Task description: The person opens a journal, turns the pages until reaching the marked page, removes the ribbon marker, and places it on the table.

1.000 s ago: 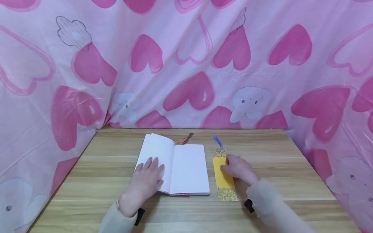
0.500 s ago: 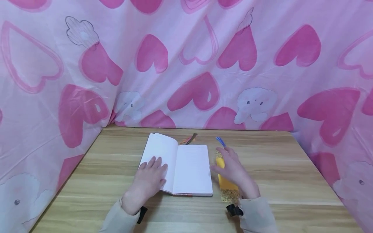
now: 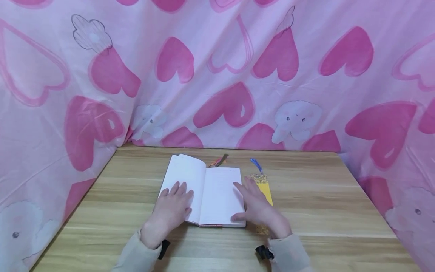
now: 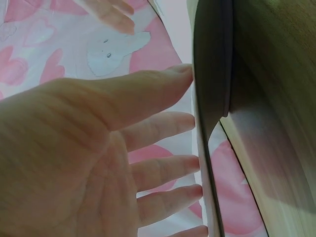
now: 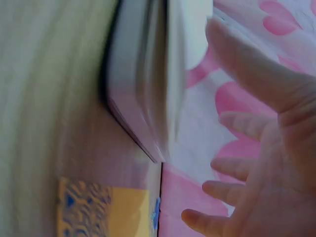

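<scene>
Now, a notebook (image 3: 221,198) lies open on the wooden table (image 3: 326,215), a yellow bookmark (image 3: 267,191) just to its right. Fingers straight and spread, the left hand (image 3: 171,212) rests its fingertips on the left page, gripping nothing. The right hand (image 3: 257,207) reaches over the notebook's right edge with thumb and fingers wide apart — it holds nothing, and it hides part of the bookmark. At the bookmark's far end is a blue tassel (image 3: 256,165); a dark tassel (image 3: 222,160) lies beyond the notebook's far edge — pink heart-patterned cloth (image 3: 307,41) hangs behind.
</scene>
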`<action>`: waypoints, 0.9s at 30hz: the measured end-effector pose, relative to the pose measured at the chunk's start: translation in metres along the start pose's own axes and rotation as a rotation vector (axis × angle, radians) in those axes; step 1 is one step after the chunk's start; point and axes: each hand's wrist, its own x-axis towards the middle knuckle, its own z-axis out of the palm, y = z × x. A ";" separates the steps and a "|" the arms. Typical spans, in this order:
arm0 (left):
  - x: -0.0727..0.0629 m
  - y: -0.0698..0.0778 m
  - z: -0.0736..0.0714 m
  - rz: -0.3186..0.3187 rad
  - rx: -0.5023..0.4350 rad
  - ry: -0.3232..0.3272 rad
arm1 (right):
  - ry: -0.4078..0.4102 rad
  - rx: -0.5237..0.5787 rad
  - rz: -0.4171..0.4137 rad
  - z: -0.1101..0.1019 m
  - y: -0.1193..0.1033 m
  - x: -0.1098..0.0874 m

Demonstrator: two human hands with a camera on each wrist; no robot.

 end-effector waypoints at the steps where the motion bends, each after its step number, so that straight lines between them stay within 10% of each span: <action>1: 0.000 0.000 0.000 0.002 -0.002 0.001 | -0.022 -0.018 -0.009 0.002 -0.001 0.000; 13: 0.002 0.000 0.002 -0.005 -0.004 0.010 | -0.230 -0.058 -0.013 0.011 -0.006 0.001; 27: 0.000 0.000 0.001 -0.011 -0.007 -0.006 | -0.023 0.048 -0.042 0.002 -0.007 -0.006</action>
